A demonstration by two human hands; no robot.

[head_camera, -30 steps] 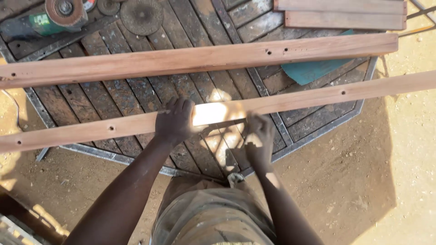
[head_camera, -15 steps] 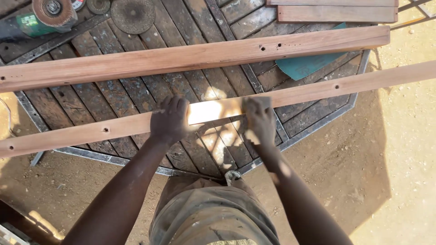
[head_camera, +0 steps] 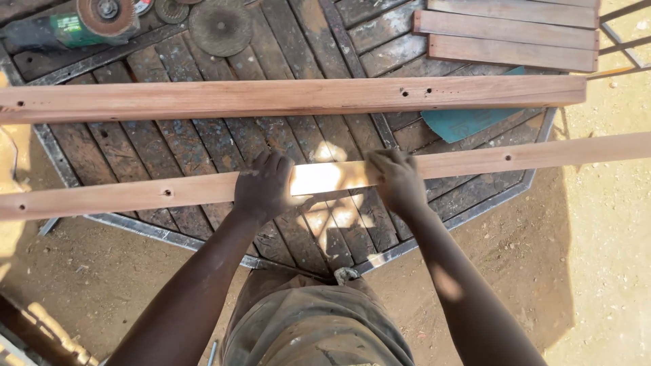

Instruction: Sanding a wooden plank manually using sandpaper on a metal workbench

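Both hands grip one long wooden strip across an octagonal slatted table.

Left hand (head_camera: 266, 186) and right hand (head_camera: 397, 179) close over the near strip (head_camera: 475, 163), a sunlit stretch between them. Slatted table (head_camera: 176, 156) bears it; second strip (head_camera: 285, 98) lies beyond, then stacked boards (head_camera: 512, 34), angle grinder (head_camera: 74, 20), grinding disc (head_camera: 220, 28).

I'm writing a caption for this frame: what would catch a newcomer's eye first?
First, the two hands, left hand and right hand, gripping the near wooden slat at its sunlit middle. It lies across an octagonal slatted tabletop, with a second long slat lying beyond it. At the top left sit a green angle grinder and a loose grinding disc.
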